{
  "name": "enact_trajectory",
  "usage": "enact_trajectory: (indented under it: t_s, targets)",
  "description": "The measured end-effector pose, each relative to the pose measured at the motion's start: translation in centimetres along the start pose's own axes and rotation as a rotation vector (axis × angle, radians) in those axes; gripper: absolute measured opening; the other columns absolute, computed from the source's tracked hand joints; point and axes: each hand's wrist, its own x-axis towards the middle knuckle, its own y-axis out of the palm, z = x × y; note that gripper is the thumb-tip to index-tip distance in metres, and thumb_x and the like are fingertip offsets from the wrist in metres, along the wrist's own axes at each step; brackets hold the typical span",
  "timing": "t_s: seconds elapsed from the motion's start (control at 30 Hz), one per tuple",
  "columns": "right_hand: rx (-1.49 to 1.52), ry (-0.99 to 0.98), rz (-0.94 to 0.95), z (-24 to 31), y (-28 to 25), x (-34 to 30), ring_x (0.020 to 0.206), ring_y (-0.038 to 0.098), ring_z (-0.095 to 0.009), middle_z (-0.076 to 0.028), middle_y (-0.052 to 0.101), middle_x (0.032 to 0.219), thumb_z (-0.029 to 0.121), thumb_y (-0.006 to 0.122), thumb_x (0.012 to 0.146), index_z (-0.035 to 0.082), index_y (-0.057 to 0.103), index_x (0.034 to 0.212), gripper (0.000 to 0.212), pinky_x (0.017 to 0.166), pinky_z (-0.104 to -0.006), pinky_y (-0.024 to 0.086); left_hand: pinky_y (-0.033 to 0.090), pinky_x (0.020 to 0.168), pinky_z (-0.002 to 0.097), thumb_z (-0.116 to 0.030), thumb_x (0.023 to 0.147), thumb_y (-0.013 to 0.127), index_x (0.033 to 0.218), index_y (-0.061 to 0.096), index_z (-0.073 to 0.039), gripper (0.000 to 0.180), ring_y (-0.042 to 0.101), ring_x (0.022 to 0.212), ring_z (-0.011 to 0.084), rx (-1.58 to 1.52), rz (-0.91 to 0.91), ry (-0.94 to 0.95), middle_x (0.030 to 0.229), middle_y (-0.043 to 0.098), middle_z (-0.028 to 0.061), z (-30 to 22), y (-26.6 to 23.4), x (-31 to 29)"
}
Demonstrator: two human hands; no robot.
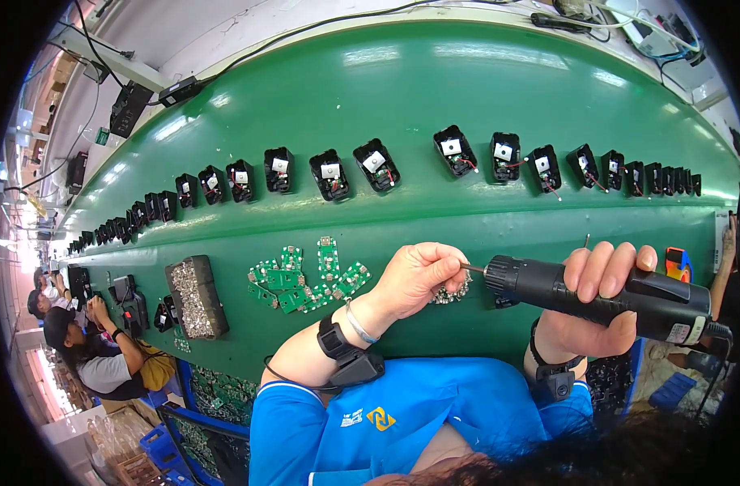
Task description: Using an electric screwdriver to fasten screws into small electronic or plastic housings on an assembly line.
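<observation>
At the far left edge I note other people (87, 348) seated along the green worktop (402, 105). Next along, a tray of small metal screws (196, 296) lies flat on the worktop, and just right of it a loose cluster of green circuit boards (309, 279), some overlapping. Behind these, a long row of black housings (329, 174), each with a white square inside, runs along the belt well apart from my hands.

My left hand (414, 275) is closed in a pinch, fingertips drawn together at the tip of the driver bit (472, 267); whatever small part it grips is hidden by the fingers, so I cannot tell what it is. Just under that hand lies a small heap of screws (451, 292) on the worktop.

My right hand (597, 304) is wrapped firmly round the body of a black electric screwdriver (597, 296), held nearly level, bit pointing left into the left-hand pinch. An orange and black object (678, 263) sits just behind the driver at the right.
</observation>
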Motion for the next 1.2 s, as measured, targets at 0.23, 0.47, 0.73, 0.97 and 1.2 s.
enact_trajectory:
  t_s: [0.23,0.47,0.73,0.97,1.2]
  targets:
    - [-0.009,0.045,0.055,-0.6,0.0,1.7,0.059,0.041,-0.012,-0.003,0.041,0.071,0.02,0.058,0.07,0.005,0.035,0.102,0.042,0.053,-0.025,0.035,0.043,0.066,0.0247,-0.02,0.084,0.048,0.094,0.053,0.0,0.023,0.052,0.071,0.012,0.448,-0.034,0.07,0.077,0.055,0.0047,-1.4,0.2,1.1]
    - [-0.136,-0.063,0.127,-5.6,-1.0,6.0,0.063,0.042,-0.015,-0.003,0.045,0.072,0.015,0.053,0.073,0.007,0.04,0.104,0.035,0.06,-0.0301,0.035,0.025,0.095,0.0394,-0.027,0.06,0.069,0.115,0.037,0.0,0.069,0.035,0.109,0.0281,1.939,-0.33,0.657,0.112,0.042,0.0157,-6.1,-2.0,6.7]
    - [-0.321,-0.014,0.133,-12.1,-2.4,7.6,0.064,0.046,-0.017,-0.008,0.049,0.074,0.003,0.048,0.072,0.004,0.039,0.103,0.032,0.062,-0.0332,0.039,0.018,0.098,0.0421,-0.038,0.053,0.071,0.114,0.035,0.003,0.082,0.036,0.11,0.0247,2.067,-0.33,0.538,0.109,0.044,0.013,-5.9,-4.6,9.9]
    - [-0.331,-0.016,0.159,-13.3,-2.5,7.5,0.064,0.046,-0.017,-0.008,0.049,0.075,0.005,0.049,0.073,0.004,0.039,0.104,0.033,0.062,-0.0329,0.039,0.021,0.096,0.0433,-0.034,0.053,0.072,0.109,0.039,0.0,0.074,0.042,0.102,0.0243,1.985,-0.301,0.568,0.098,0.048,0.0112,-5.8,-5.6,10.3]
    - [-0.346,0.002,0.172,-14.2,-2.8,7.2,0.064,0.046,-0.017,-0.008,0.049,0.074,0.005,0.049,0.073,0.004,0.039,0.104,0.033,0.062,-0.0329,0.039,0.021,0.095,0.0438,-0.033,0.053,0.072,0.108,0.04,0.0,0.072,0.042,0.101,0.0242,1.97,-0.294,0.554,0.096,0.048,0.011,-5.8,-6.0,10.2]
